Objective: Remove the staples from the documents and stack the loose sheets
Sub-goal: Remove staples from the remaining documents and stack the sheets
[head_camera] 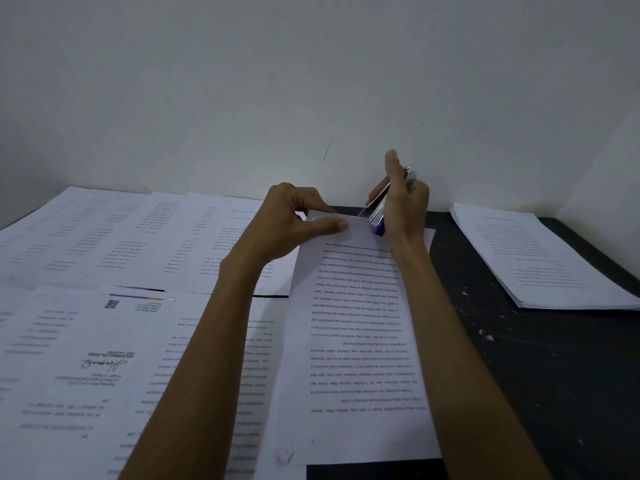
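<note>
At twelve o'clock on the worktop [540, 375], head view: pinched the far corner of the document [353, 323] with the left hand [294, 220], thumb on top, fingers curled at the paper's edge. Gripped the purple-tipped staple remover [375, 216] in the right hand [407, 209], fingers wrapped round it, tip slanted down toward seven o'clock, touching or just beside that same corner. Lay long axis six to twelve, between both forearms. Likely mid-pry; staple too small to make out. Had the stack of loose sheets [540, 258] at two o'clock, nearer the right hand. Saw more papers [104, 237] spread at nine o'clock.
</note>
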